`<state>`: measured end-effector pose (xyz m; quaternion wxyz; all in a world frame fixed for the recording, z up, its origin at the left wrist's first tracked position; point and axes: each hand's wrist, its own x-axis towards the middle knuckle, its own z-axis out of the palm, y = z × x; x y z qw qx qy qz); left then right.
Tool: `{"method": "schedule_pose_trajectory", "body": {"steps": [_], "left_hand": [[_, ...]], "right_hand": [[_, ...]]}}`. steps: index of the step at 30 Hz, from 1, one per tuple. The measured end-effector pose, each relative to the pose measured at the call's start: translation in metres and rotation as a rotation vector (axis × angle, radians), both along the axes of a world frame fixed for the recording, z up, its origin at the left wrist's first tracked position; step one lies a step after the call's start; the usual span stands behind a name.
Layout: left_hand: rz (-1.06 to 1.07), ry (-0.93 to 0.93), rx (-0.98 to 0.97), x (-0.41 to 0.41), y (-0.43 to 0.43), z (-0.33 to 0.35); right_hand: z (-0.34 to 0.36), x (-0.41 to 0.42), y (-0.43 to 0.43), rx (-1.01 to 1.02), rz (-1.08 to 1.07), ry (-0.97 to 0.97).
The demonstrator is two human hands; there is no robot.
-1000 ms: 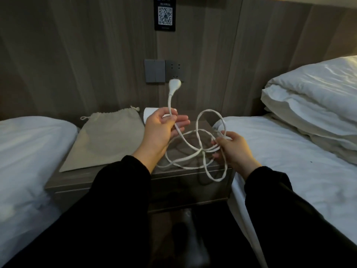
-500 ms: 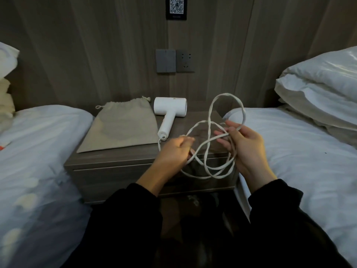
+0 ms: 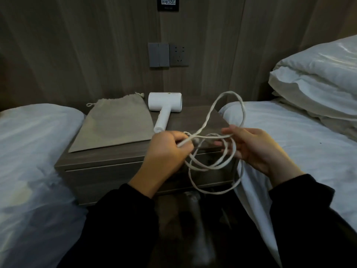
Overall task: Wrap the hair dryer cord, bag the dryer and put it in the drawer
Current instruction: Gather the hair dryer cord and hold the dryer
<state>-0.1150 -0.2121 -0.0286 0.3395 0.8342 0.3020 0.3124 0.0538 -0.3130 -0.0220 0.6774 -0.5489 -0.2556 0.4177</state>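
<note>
My left hand [image 3: 166,151] pinches the cord [image 3: 207,118]; my right hand [image 3: 255,149] carries its loops on spread fingers. The dryer [image 3: 165,102] lies just beyond my left, handle toward me.

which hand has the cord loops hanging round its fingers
The right hand: several loops of the white cord hang round its spread fingers. The left hand only pinches one strand in curled fingers.

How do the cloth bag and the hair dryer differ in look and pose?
The bag is beige, flat; the hair dryer is white and T-shaped. The bag lies untouched; the hair dryer's cord hangs between left hand and right hand. Both rest on the nightstand.
</note>
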Motion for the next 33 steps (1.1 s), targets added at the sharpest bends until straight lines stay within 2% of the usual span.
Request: {"method": "schedule_pose_trajectory", "body": {"steps": [2,5,9,11,13,16,18,21,23,25,27,29,31,33], "left_hand": [[-0.005,-0.044,-0.041,-0.005,0.005,0.001],[0.035,-0.086,-0.09,-0.007,0.009,0.001],[0.091,-0.15,-0.208,-0.003,0.015,0.003],[0.105,-0.174,-0.215,0.0,0.017,0.001],[0.092,-0.164,-0.213,0.003,0.016,-0.001],[0.046,-0.162,-0.21,0.01,0.013,-0.005],[0.022,-0.196,-0.212,0.012,0.013,-0.008],[0.008,-0.268,-0.284,0.01,0.018,-0.009],[0.04,-0.359,-0.366,0.005,0.025,-0.006],[0.067,-0.444,-0.471,-0.002,0.033,-0.003],[0.045,-0.464,-0.546,-0.008,0.039,-0.001],[-0.025,-0.398,-0.568,-0.012,0.043,-0.001],[-0.124,-0.308,-0.579,-0.015,0.044,-0.002],[-0.201,-0.244,-0.55,-0.016,0.044,-0.005]], "right_hand": [[-0.001,0.004,-0.007,-0.021,0.099,-0.023],[-0.002,0.008,-0.014,-0.112,0.077,-0.277],[0.003,0.003,-0.023,-0.261,-0.105,-1.061],[0.008,-0.011,-0.025,-0.194,-0.124,-1.275],[0.007,-0.028,-0.02,-0.114,-0.074,-1.298],[-0.007,-0.044,-0.002,-0.192,0.096,-1.253],[-0.017,-0.046,0.005,-0.193,0.11,-1.17],[-0.023,-0.04,0.004,-0.12,0.154,-0.799],[-0.022,-0.028,0.003,-0.071,0.083,-0.535],[-0.016,-0.01,-0.003,-0.091,-0.037,-0.437],[-0.015,0.007,-0.012,-0.226,0.037,-0.575],[-0.015,0.015,-0.022,-0.507,0.359,-0.803],[-0.021,0.014,-0.027,-0.776,0.642,-0.948],[-0.03,0.016,-0.021,-0.776,0.626,-0.983]]}}
